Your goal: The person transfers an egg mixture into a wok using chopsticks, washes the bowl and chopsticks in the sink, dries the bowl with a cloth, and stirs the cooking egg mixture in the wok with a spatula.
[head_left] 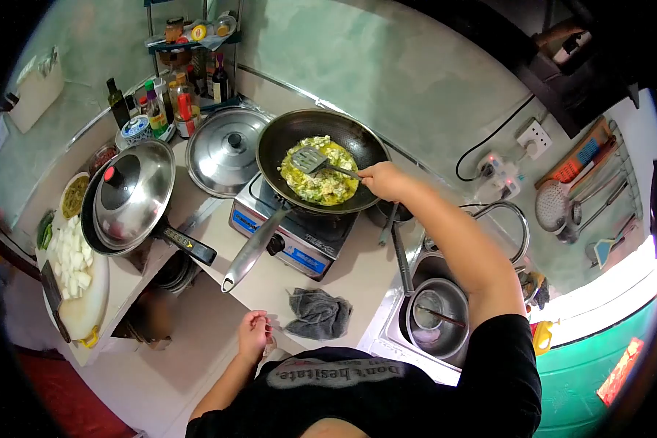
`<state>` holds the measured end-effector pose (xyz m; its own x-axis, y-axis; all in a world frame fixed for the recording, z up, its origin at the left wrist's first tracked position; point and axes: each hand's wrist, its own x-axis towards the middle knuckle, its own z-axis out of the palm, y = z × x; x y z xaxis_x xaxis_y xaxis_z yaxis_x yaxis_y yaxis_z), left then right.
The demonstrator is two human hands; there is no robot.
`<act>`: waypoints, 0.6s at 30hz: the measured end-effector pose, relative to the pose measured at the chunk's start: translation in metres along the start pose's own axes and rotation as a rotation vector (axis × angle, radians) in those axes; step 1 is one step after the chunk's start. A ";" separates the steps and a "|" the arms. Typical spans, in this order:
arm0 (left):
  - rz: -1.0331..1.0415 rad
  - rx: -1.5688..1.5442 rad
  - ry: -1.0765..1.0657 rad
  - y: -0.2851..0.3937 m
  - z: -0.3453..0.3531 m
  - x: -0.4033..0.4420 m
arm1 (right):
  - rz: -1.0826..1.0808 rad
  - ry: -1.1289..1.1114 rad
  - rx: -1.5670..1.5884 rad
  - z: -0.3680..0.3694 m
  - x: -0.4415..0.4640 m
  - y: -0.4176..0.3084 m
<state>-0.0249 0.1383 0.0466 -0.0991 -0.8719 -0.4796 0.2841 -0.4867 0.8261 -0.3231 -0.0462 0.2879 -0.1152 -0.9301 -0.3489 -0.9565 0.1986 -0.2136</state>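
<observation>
Black metal curves around a layer of yellow-green egg (337,186) in the wok (369,139), and over that egg lies the slotted head of a spatula (310,160). The person's right grip (382,181) is clenched around the spatula's handle, at the end away from the head. This grip sits at the right-hand rim of the wok, so the spatula runs from it leftward and a little upward across the pan, its head near the middle of the egg. Whether the head presses into the egg or hangs just above it, I cannot tell. The egg itself lies wholly to the left of the fingers, down inside the wok.

The wok stands on a gas stove (303,260), its long metal handle slanting down and left over the front of the counter (270,290). The left grip (254,334) is released, fingers loosely curled, low at the near edge of the counter and well apart from the wok. Just beside it, to the right, a crumpled grey cloth (318,314) lies on the counter.

Behind and left of the wok rests a round metal lid (223,164). Further left, a lidded frying pan (186,244) stands near a cutting board (97,310) bearing white chopped pieces (71,255) and a knife (53,299).
</observation>
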 end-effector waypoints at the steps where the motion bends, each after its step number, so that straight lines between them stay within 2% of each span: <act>1: 0.002 0.003 0.001 -0.006 -0.004 0.005 | -0.114 0.091 -0.051 0.003 0.005 0.008; 2: 0.047 0.008 -0.010 -0.013 -0.006 0.011 | -0.228 0.181 -0.104 0.001 0.002 0.005; 6: 0.071 0.020 -0.022 -0.024 -0.007 0.015 | -0.254 0.181 -0.099 0.007 -0.017 -0.007; 9: 0.047 0.027 -0.019 -0.013 0.000 0.009 | -0.170 0.120 -0.129 0.004 -0.017 -0.003; 12: 0.068 0.042 -0.027 -0.018 -0.006 0.013 | -0.001 -0.002 0.108 -0.025 -0.016 -0.001; 17: 0.046 0.024 -0.020 -0.015 -0.005 0.010 | 0.003 0.047 0.223 -0.029 0.022 0.024; 18: 0.063 0.024 -0.018 -0.013 -0.002 0.009 | 0.044 0.009 0.161 -0.028 0.027 0.024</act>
<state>-0.0272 0.1371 0.0305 -0.0994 -0.9014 -0.4215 0.2671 -0.4322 0.8613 -0.3565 -0.0757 0.2990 -0.1596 -0.9220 -0.3528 -0.8952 0.2858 -0.3419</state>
